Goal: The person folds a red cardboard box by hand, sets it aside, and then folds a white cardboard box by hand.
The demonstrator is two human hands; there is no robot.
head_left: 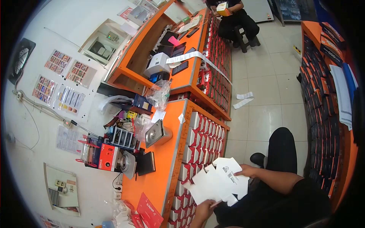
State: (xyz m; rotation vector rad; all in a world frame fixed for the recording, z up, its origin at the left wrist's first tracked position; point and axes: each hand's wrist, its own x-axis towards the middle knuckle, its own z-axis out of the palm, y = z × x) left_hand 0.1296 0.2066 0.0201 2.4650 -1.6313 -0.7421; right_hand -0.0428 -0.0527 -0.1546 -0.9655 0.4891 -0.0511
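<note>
A flat, unfolded white carton (218,182) with small black print near its upper right is held over my lap. My right hand (246,171) grips its right edge, thumb on top. At its lower left edge my left hand (205,209) is closed on the carton, fingers partly hidden beneath. Left of the carton, rows of white and red boxes (195,142) stack under the orange counter (171,152). Red printed packets (149,212) lie at the counter's near end.
A metal container (157,133), a red machine (108,156) and a black notebook (146,163) stand on the counter. A white printer (157,64) trails paper to the floor. Another person (237,22) sits on a stool (245,40). Dark boxes (321,114) fill the right shelf.
</note>
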